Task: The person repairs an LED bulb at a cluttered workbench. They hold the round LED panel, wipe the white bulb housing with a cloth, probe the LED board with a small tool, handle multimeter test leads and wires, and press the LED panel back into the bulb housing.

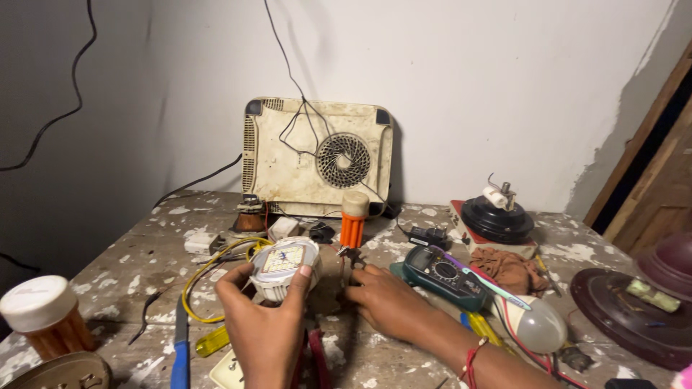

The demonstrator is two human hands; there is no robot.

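white lamp housing with yellow-dotted board | orange ribbed handle, tan cap | dark green multimeter | cream, stained appliance far | grey table flecked white | yellow wire | blue-handled tool near left | rust cloth right

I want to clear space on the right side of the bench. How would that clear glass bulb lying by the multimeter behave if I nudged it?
The clear bulb lies on its rounded side, so it would probably roll. It looks like thin glass, so likely light and fragile. A red wire crosses it and the multimeter sits close, which may check its roll.
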